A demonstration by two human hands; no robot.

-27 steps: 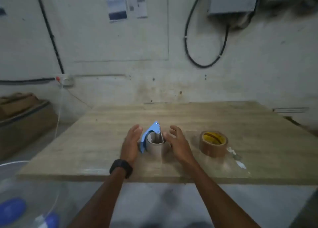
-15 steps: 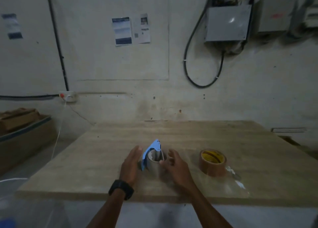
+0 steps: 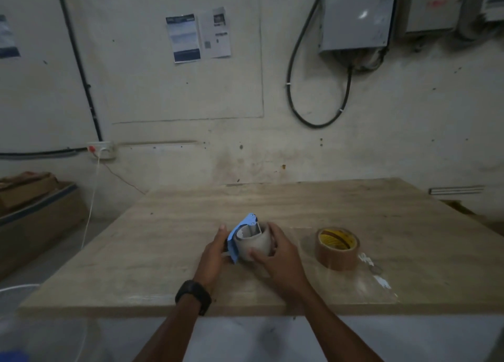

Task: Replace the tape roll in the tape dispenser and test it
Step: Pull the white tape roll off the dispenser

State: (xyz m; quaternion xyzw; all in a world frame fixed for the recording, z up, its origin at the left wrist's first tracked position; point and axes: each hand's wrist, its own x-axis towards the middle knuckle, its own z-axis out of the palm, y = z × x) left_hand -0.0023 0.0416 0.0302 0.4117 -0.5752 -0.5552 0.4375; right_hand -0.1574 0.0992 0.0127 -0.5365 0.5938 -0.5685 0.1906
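A blue tape dispenser stands near the front middle of the wooden table, with an empty grey cardboard core on its spindle. My left hand grips the dispenser's left side. My right hand wraps the core from the right, thumb across its front. A full brown tape roll with a yellow inner label lies flat on the table, to the right of my right hand.
Scraps of clear tape lie on the table beside the brown roll. Cardboard boxes sit on the floor at left. A white fan guard shows at the bottom left. The wall behind carries cables and grey electrical boxes.
Both hands have closed in on the dispenser: the left now grips its side and the right wraps the core. My head has tilted up, showing more wall.
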